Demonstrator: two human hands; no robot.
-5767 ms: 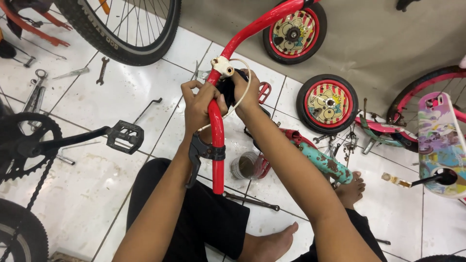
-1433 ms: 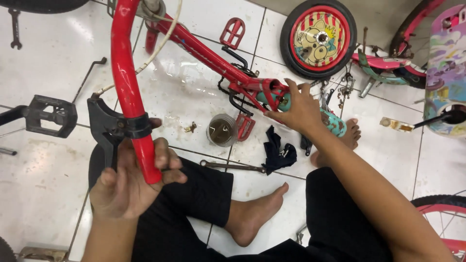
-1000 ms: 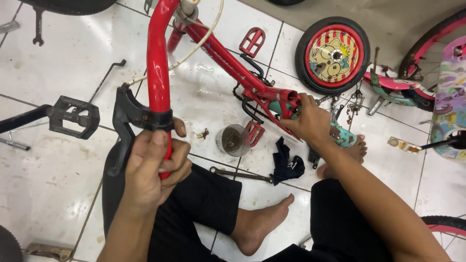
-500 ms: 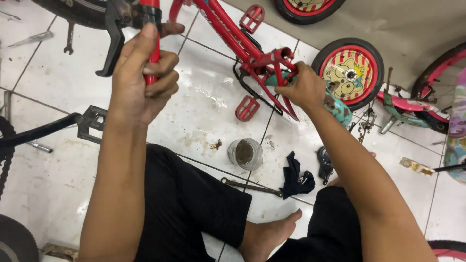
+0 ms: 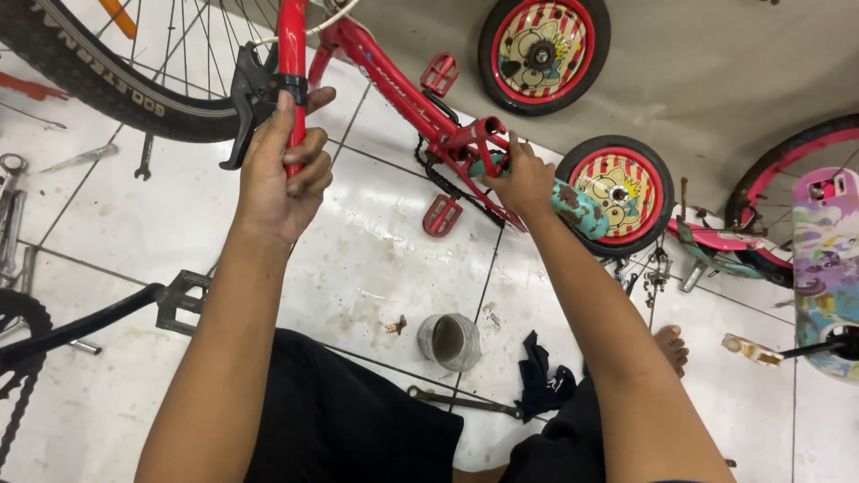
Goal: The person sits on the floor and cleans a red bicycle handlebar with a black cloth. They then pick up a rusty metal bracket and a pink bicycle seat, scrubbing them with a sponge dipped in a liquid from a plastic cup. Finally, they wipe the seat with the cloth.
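- A small metal tin (image 5: 449, 341) stands on the tiled floor (image 5: 376, 259), nearer than the red bike frame (image 5: 403, 89).
- The left hand (image 5: 284, 174) grips the frame's handlebar tube, fingers wrapped tight, just below the black brake lever (image 5: 246, 103).
- The right hand (image 5: 523, 179) clasps the frame's rear end, fingers curled around it.
- A striped small wheel (image 5: 617, 192) lies just right of the frame.

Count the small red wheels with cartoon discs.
2: one small wheel at top centre on the grey mat, another small wheel beside the right hand. Others may lie out of frame.
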